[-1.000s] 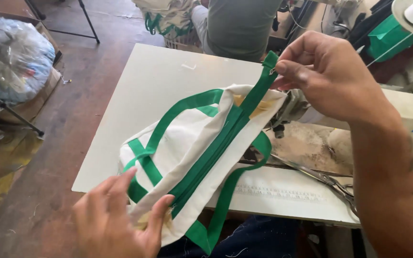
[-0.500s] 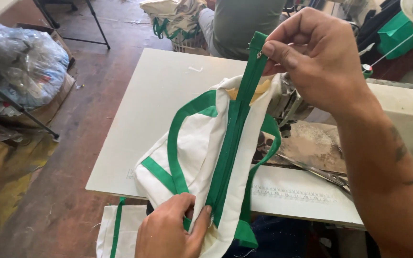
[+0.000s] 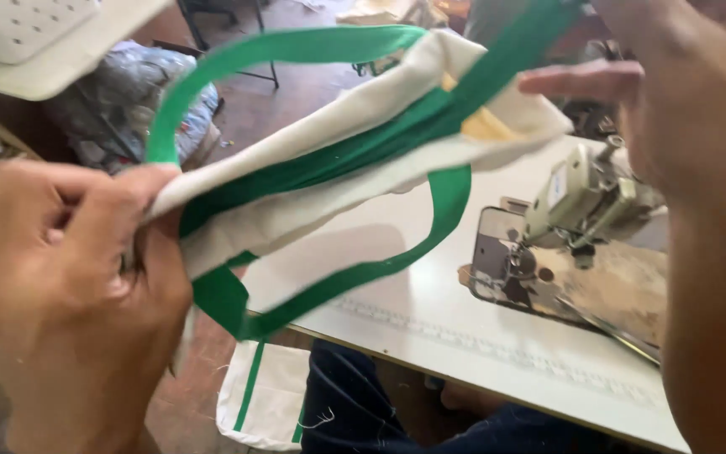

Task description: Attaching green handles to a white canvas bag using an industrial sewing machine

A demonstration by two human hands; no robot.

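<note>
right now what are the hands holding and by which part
Both hold one cream tote bag with green straps, lifted above the table: left hand pinches its lower end, right hand grips the upper end.

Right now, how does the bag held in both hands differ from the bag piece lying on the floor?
The held bag is lifted above the table, folded and stretched between the left hand and right hand; the floor piece lies flat and untouched. The held bag shows looping green handles; the floor piece shows only a straight stripe. Both are cream with green trim.
</note>
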